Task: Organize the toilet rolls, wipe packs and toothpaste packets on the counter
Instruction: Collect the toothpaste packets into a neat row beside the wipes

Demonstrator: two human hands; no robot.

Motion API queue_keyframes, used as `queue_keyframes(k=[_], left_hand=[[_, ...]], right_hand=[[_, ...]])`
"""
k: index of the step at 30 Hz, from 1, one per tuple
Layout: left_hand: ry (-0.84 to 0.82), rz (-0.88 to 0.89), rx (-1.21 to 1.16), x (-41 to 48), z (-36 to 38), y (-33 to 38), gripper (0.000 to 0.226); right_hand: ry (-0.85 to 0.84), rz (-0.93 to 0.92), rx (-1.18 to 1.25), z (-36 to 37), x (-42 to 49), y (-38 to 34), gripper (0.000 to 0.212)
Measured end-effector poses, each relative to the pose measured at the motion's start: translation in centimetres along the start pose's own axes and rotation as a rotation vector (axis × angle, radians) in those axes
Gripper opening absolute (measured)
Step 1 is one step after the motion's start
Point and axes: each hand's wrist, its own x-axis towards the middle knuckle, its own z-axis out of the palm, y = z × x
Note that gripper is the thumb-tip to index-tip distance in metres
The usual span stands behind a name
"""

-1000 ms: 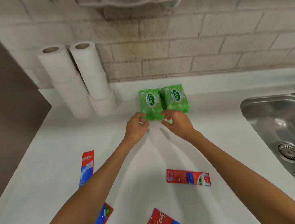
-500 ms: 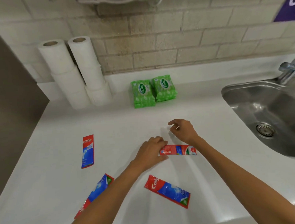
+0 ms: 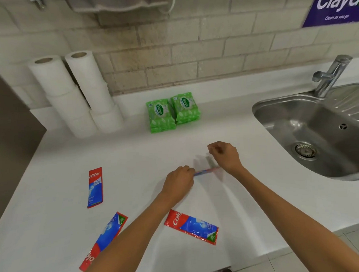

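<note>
- Half a second ago the held toothpaste packet [image 3: 207,171] lay flat with its printed face up; it is now tipped onto its long edge and shows only as a thin red and blue strip.
- A second ago both hands were at the wipe packs; they are now at mid-counter, nearer the front edge.
- The left hand [image 3: 179,180] has its fingers curled round the left end of the held toothpaste packet and grips it just above the white counter [image 3: 52,162].
- The right hand [image 3: 224,156] hovers just behind the packet's right end with its fingers loosely curled, and it holds nothing that shows.
- Three more toothpaste packets lie flat and apart from each other: the upright-lying packet [image 3: 95,186] on the left, the slanted packet [image 3: 105,240] near the front edge and partly under the left forearm, and the front packet [image 3: 192,226] between the two forearms.
- Two stacks of toilet rolls [image 3: 54,79] stand side by side against the brick wall at the back left, each three rolls high.
- Two piles of green wipe packs [image 3: 160,116] sit touching each other near the back wall, right of the rolls.
- A steel sink [image 3: 318,134] with a tap [image 3: 330,73] is set into the counter on the right, below a purple sign [image 3: 333,3].
</note>
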Motion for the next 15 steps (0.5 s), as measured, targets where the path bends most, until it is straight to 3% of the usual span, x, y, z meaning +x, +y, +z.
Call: queue_keyframes(k=[5,8,10,12,15], left_hand=[[0.125,-0.531,-0.504,3.0,-0.9,0.4,0.023],[0.142,-0.814,-1.023,5.7,-0.9,1.7,0.017],[0.122,-0.886,-1.197,7.4,-0.8,2.8,0.016],[0.135,-0.888,-1.224,9.1,-0.5,4.0,0.014],[0.182,-0.890,-1.217,11.2,0.1,5.4,0.014]], right_hand=[[0.087,0.107,0.199,-2.0,1.5,1.3,0.026],[-0.009,0.175,0.306,-2.4,2.5,2.8,0.029],[-0.108,0.200,0.396,-2.8,3.3,3.2,0.024],[-0.205,0.197,0.432,-3.4,4.2,3.3,0.015],[-0.304,0.183,0.449,-4.3,5.9,3.5,0.020]])
